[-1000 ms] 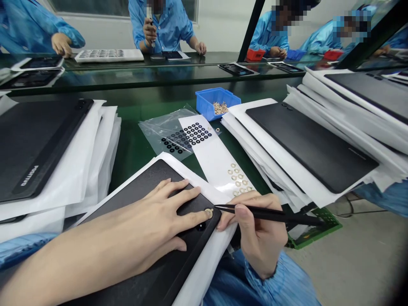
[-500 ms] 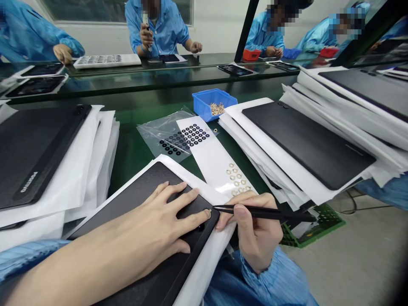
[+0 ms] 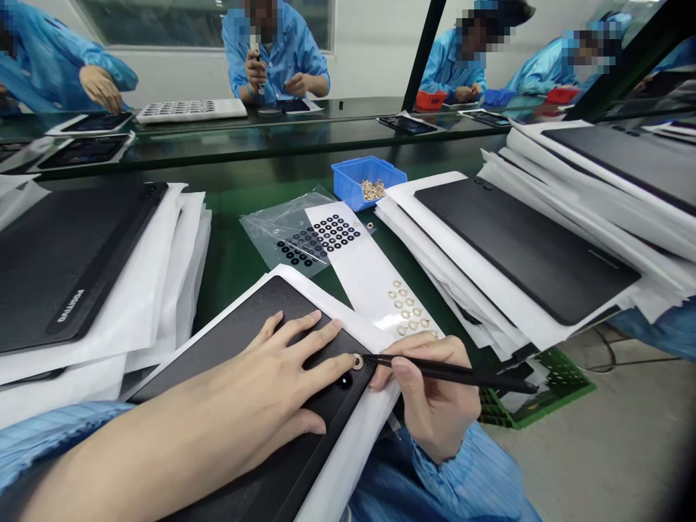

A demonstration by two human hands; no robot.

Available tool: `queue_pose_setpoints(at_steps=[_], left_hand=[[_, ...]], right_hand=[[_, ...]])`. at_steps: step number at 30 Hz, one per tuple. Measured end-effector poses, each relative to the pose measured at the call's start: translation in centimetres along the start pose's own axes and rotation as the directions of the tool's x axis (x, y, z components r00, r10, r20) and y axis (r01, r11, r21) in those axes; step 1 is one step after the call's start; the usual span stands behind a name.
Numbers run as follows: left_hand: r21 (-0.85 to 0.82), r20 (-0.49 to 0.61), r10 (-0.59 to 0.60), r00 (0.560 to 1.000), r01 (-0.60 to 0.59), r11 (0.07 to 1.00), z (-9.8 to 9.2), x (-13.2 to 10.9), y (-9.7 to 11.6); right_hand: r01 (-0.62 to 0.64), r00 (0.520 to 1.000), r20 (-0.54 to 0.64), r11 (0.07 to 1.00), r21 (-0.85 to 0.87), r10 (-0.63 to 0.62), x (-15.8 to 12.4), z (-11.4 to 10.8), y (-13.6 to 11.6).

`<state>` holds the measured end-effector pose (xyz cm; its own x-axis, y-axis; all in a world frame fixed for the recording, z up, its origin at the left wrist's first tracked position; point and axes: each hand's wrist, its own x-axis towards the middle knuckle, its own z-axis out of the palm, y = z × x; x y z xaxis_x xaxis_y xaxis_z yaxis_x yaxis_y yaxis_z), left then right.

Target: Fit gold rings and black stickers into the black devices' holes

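"Right hand (image 3: 438,395) first: what is it doing?"

"It is pinching black tweezers (image 3: 462,374) between thumb and fingers, and their tips are meeting the edge of a pale ring (image 3: 357,363) near the corner of the black tablet (image 3: 266,301), just beside a dark lens (image 3: 344,381). From this angle I can't fairly tell whether the tips are gripping the ring or only touching it."

"And the left hand (image 3: 288,377)?"

"That one is lying spread, palm down, across the tablet, grasping nothing; its index finger is reaching the ring's other side."

"Which step is this?"

"I'd judge they are adjusting how the ring is sitting. The next move is calling for light tweezer pressure, with the index finger steadying."

"What about containers?"

"Beyond the hands, a white strip (image 3: 356,279) is carrying gold rings (image 3: 405,304) nearby and black rings (image 3: 337,232) farther off, where a clear bag (image 3: 266,217) is overlapping it. Behind that, a blue bin (image 3: 348,185) is standing on the counter (image 3: 222,268), holding small gold pieces (image 3: 373,190)."
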<state>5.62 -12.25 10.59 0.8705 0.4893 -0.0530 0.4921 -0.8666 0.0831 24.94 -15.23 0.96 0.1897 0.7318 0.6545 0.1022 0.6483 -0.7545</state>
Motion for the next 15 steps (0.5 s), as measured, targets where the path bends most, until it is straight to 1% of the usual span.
queue_pose_setpoints(at_steps=[2, 6, 9, 11, 12, 13, 14, 15], left_hand=[[-0.008, -0.022, -0.009, 1.0, 0.009, 1.0, -0.2, -0.4, -0.3], [-0.005, -0.024, -0.024, 0.999, 0.023, 1.0, -0.2, -0.7, -0.5], [-0.05, -0.002, -0.044, 0.999, 0.044, 0.998, -0.2, -0.6, -0.7], [-0.094, -0.011, -0.046, 0.999, 0.045, 0.995, -0.1, -0.6, -0.9], [-0.115, -0.022, -0.041, 0.999, 0.038, 0.993, 0.0, -0.6, -1.1], [-0.136, -0.028, -0.034, 0.999, 0.03, 0.99, 0.1, -0.6, -1.4], [-0.155, -0.028, -0.026, 0.999, 0.021, 0.988, 0.2, -0.5, -1.7], [-0.172, -0.024, -0.015, 1.0, 0.011, 0.985, 0.2, -0.4, -2.0]], right_hand=[[0.016, 1.0, -0.014, 1.0, 0.013, -0.016, -0.1, 0.0, 0.2], [0.069, 0.998, -0.008, 0.996, 0.056, -0.068, -0.6, 0.4, 0.3], [0.046, 0.999, -0.004, 0.992, 0.12, -0.046, -0.5, 0.4, -0.6], [0.042, 0.999, 0.006, 0.988, 0.148, -0.043, 0.6, -0.3, -1.7], [0.055, 0.998, 0.026, 0.993, 0.107, -0.058, 1.7, -0.9, -2.3], [0.082, 0.995, 0.046, 0.996, 0.029, -0.083, 3.3, -1.6, -2.8], [0.118, 0.991, 0.08, 0.988, -0.099, -0.11, 5.3, -2.3, -3.2], [0.139, 0.988, 0.111, 0.948, -0.285, -0.111, 7.7, -3.0, -3.4]])
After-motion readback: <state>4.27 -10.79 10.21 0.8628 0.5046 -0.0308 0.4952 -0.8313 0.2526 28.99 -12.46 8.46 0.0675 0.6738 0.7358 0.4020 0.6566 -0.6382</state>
